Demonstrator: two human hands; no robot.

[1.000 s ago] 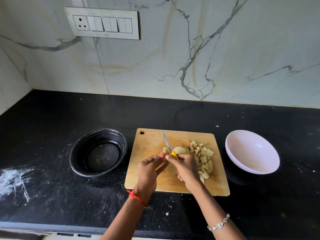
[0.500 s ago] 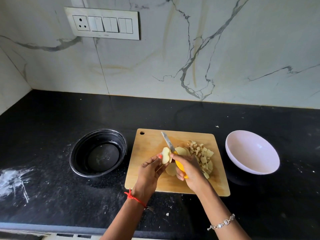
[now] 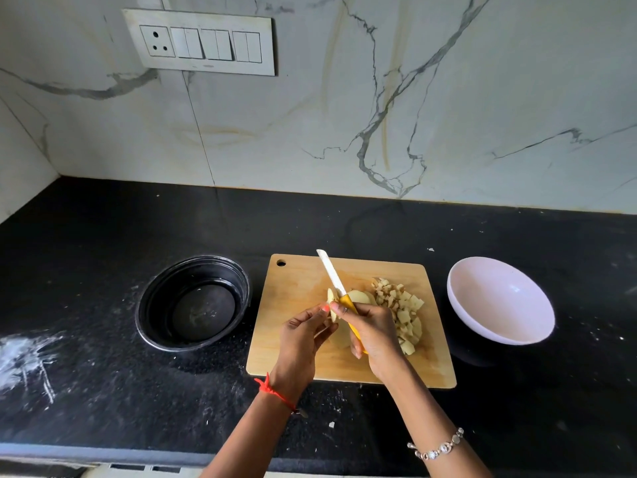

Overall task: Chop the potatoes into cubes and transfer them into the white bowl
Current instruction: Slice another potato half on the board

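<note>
A wooden cutting board (image 3: 296,346) lies on the black counter. On its right half sits a heap of potato cubes (image 3: 401,305), with larger potato slices (image 3: 360,296) just left of it. My left hand (image 3: 301,334) pinches a thin potato slice (image 3: 331,300) at its fingertips, held upright above the board. My right hand (image 3: 374,329) grips the yellow handle of a knife (image 3: 332,274); the white blade points up and away, touching that slice. The white bowl (image 3: 499,300) stands to the right of the board, with nothing in it.
A black round container (image 3: 193,301) stands left of the board. White powder smears (image 3: 24,357) mark the counter's left part. The marble wall with a switch panel (image 3: 200,41) rises behind. The counter's front edge runs just below my wrists.
The knife has lifted and its blade now stands longer above the board. My left hand has raised a potato slice off the board, and both hands meet at that slice.
</note>
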